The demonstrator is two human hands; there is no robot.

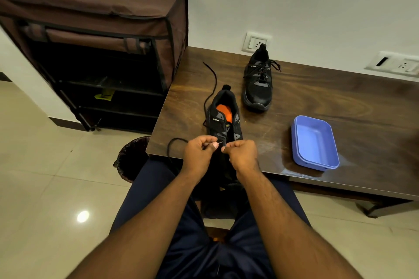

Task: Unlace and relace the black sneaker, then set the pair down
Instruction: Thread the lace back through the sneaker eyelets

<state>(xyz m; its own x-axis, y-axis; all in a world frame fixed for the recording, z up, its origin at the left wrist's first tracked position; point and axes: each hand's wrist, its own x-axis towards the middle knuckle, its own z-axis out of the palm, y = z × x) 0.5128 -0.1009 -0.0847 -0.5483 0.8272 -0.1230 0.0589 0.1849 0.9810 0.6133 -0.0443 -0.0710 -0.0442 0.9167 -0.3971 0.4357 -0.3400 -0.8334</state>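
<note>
**Both hands pinch the lace at the near sneaker's toe**

The near sneaker (224,118) sits at the front edge of the wooden surface (317,102), toe toward the person, orange insole showing. The left hand (199,154) and right hand (242,154) both have fingers curled, pinching the black lace (212,84) near the lowest eyelets. Its loose end trails left and back. The 2nd sneaker (258,81), laced, stands farther back, beside a blue tray (315,142).

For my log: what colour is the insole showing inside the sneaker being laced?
Orange, seen through the open top of the near sneaker; the insole shows best in the head view.
</note>
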